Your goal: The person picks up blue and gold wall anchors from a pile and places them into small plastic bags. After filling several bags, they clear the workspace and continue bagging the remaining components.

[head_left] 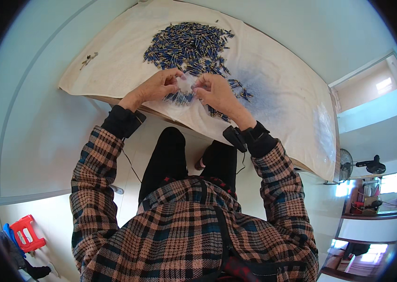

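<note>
My left hand (157, 86) and my right hand (219, 95) hold a small clear plastic bag (186, 83) between them, near the front edge of the table. Each hand pinches the bag's upper part with thumb and fingers. Several small blue pieces with brass-coloured ends show through its lower part. Just beyond my hands lies a large heap of the same slim blue pieces (186, 44). A smaller scatter of blue pieces (243, 90) lies right of my right hand, and a few more (217, 114) sit below it, partly hidden by my wrist.
A cream cloth (283, 124) with a bluish stain covers the table. Some small metal items (88, 59) lie at its left. At the right stands a fan (346, 164). A red plastic stool (28, 233) is on the floor at lower left. Thin cables hang from both wrist bands.
</note>
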A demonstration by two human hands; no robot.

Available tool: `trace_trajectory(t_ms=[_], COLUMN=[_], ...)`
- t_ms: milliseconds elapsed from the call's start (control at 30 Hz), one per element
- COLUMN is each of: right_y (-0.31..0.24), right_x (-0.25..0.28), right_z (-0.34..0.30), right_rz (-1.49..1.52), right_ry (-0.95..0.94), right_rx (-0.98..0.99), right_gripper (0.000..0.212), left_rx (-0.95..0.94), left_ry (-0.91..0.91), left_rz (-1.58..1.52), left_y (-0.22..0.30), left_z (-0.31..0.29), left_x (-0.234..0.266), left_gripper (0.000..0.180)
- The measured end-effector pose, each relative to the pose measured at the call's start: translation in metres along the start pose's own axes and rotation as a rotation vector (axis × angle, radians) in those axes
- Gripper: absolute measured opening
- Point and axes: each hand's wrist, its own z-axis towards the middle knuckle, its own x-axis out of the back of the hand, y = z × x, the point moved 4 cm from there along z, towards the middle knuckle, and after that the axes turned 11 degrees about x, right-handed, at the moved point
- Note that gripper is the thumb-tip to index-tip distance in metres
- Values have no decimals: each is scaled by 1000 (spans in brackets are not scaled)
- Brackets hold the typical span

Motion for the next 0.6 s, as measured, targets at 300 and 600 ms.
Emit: trace_trajectory(t_ms=[300, 600], right_y=[-12, -29], right_x=[-2, -5], right_z=[-3, -4], right_rz=[234, 180], right_ry=[-139, -379], right_rx=[-231, -265], right_gripper=[17, 22], left_rx=[11, 0], left_ry=[71, 55], left_rz=[-64, -113], left_y=[-6, 1], left_z=[2, -4], left_x=[-2, -8], left_gripper=[11, 8])
